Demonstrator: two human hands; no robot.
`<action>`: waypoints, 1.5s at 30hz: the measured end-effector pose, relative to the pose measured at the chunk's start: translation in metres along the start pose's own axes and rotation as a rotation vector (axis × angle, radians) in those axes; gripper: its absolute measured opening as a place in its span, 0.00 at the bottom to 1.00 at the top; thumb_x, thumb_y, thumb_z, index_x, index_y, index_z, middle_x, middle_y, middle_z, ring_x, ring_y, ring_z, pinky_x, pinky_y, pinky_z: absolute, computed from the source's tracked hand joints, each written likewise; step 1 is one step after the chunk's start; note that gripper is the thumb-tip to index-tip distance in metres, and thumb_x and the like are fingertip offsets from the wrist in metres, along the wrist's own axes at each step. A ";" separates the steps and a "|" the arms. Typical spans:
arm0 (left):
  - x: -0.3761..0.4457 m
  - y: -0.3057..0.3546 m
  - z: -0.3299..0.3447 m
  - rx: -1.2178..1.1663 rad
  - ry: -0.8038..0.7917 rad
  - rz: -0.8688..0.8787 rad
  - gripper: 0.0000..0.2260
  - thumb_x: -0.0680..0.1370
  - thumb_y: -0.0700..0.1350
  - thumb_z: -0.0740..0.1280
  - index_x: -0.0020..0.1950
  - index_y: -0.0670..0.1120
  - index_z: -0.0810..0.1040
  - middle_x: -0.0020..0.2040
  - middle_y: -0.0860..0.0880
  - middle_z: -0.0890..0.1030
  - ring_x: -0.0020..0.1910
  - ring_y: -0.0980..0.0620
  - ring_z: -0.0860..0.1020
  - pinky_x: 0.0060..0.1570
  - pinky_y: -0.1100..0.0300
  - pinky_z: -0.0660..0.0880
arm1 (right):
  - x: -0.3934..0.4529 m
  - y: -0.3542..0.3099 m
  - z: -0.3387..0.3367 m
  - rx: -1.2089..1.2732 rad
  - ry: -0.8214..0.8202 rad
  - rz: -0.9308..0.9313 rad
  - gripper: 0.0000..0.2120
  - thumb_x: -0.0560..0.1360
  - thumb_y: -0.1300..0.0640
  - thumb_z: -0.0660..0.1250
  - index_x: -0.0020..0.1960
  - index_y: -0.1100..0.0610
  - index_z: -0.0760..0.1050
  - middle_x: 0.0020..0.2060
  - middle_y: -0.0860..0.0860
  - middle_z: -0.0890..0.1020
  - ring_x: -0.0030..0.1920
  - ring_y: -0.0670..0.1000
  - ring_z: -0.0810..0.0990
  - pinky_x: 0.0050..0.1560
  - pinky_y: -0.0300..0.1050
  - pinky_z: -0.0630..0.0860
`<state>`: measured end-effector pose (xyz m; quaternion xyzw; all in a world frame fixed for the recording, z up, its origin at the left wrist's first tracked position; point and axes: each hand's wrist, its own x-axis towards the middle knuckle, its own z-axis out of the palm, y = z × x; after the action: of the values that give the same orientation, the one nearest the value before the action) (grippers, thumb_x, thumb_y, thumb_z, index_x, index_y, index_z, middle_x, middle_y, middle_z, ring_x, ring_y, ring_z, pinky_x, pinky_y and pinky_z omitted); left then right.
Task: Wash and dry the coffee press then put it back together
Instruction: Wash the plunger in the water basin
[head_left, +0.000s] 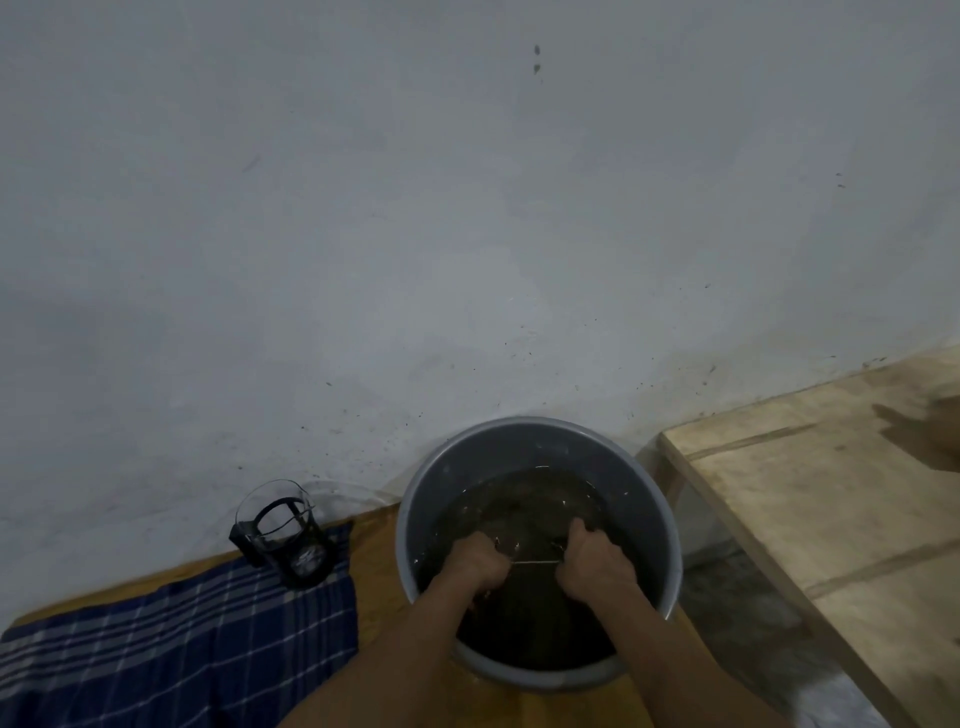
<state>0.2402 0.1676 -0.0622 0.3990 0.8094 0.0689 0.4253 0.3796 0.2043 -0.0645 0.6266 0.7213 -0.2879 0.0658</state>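
Hands: left hand and right hand were fists gripping the rod, submerged in the bucket.
Risk: bending the rod; murky water hid the filter.
Far left: glass jar upright on cloth.

A brown wooden tabletop runs against a pale wall and carries two things directly — a blue plaid cloth spread at its left, and a round grey plastic basin of dark water at its right.

Two bare arms come in from six o'clock. The left hand and right hand wear no sleeves, gloves or rings.
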 end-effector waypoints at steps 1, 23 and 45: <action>-0.001 0.000 -0.002 0.008 0.028 0.016 0.08 0.81 0.45 0.61 0.58 0.44 0.73 0.53 0.45 0.77 0.51 0.48 0.78 0.54 0.55 0.79 | -0.001 0.001 -0.001 0.025 0.011 -0.005 0.25 0.75 0.54 0.65 0.69 0.53 0.61 0.59 0.56 0.73 0.56 0.53 0.77 0.59 0.51 0.76; -0.079 0.050 -0.091 -0.086 0.416 0.419 0.10 0.76 0.44 0.69 0.54 0.41 0.80 0.44 0.46 0.79 0.43 0.51 0.75 0.41 0.63 0.70 | -0.074 -0.027 -0.097 0.401 0.675 -0.469 0.28 0.75 0.59 0.68 0.71 0.52 0.61 0.69 0.54 0.65 0.61 0.56 0.76 0.58 0.47 0.76; -0.090 -0.005 -0.044 -0.026 0.251 0.414 0.07 0.79 0.42 0.65 0.55 0.41 0.77 0.41 0.48 0.76 0.41 0.51 0.75 0.34 0.65 0.69 | -0.107 -0.003 -0.040 0.464 0.453 -0.161 0.28 0.73 0.55 0.71 0.69 0.56 0.65 0.65 0.52 0.73 0.65 0.54 0.72 0.65 0.51 0.70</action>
<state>0.2333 0.1104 0.0204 0.5392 0.7560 0.2139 0.3032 0.4095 0.1319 0.0184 0.6137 0.6802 -0.3021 -0.2635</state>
